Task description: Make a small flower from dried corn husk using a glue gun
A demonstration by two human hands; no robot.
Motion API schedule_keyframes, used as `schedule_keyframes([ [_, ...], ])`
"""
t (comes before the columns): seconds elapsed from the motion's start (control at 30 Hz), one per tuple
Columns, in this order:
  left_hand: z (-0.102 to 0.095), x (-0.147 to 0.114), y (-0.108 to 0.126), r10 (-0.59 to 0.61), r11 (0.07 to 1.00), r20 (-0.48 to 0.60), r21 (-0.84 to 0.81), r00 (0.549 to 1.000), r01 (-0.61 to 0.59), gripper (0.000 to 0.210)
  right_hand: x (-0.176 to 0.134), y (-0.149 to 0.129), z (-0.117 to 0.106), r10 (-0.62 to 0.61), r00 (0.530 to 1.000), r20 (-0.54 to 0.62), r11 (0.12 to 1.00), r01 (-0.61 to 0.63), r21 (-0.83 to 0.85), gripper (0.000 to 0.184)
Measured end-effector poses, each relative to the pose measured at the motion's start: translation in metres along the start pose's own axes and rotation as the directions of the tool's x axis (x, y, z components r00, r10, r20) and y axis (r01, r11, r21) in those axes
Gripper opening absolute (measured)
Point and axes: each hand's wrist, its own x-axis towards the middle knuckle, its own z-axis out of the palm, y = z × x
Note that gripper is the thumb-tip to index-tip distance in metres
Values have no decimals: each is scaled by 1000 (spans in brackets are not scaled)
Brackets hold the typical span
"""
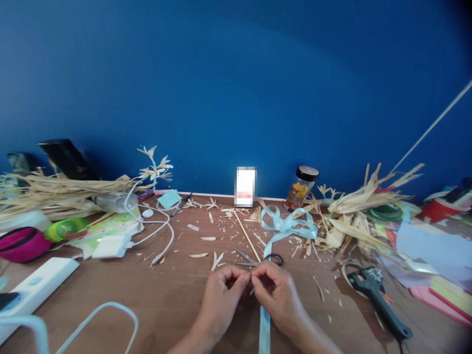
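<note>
My left hand point(227, 290) and my right hand point(275, 287) meet fingertip to fingertip above the middle of the table. Both are closed in a pinch. Whatever they hold is mostly hidden; a tiny pale end shows just below the fingertips. A light blue ribbon point(264, 327) runs under my right hand towards the table's near side, and its looped part point(289, 225) lies farther back. Behind the hands lie scissors point(246, 260) with dark handles, partly covered by my right hand and the ribbon. A thin wooden stick point(246, 233) points away from them.
Husk scraps point(198, 255) litter the table. Dried husk bundles lie at left point(73, 194) and right point(354, 201). A glue gun point(379, 300) rests at right. A jar point(300, 189) leans near the blue wall. At left are a power strip point(44, 287) and white cables point(167, 241).
</note>
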Motion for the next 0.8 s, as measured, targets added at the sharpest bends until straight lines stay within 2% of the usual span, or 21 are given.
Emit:
schedule_keyframes([
  [0.17, 5, -8, 8, 216, 966, -17, 148, 976, -211, 15, 1, -2, 0, 141, 989, 33, 973, -144, 177, 15],
  [0.27, 5, -8, 11, 299, 952, 20, 66, 954, -300, 12, 3, -2, -1, 183, 980, 73, 937, -196, 289, 18],
  [0.37, 5, -5, 8, 252, 958, 72, -157, 965, -239, 14, 4, -3, -2, 199, 974, 106, 915, -224, 336, 20],
  [0.5, 5, -2, 2, 86, 912, 136, -410, 987, -23, 12, 5, -1, -2, 204, 972, 116, 905, -232, 357, 21],
  [0.6, 6, -2, 2, 44, 863, 143, -503, 989, 34, 12, 4, 1, 0, 208, 970, 128, 897, -241, 371, 23],
  [0.8, 8, 0, 5, 25, 823, 116, -567, 993, 45, 16, 3, 3, 5, 195, 969, 150, 897, -238, 373, 24],
])
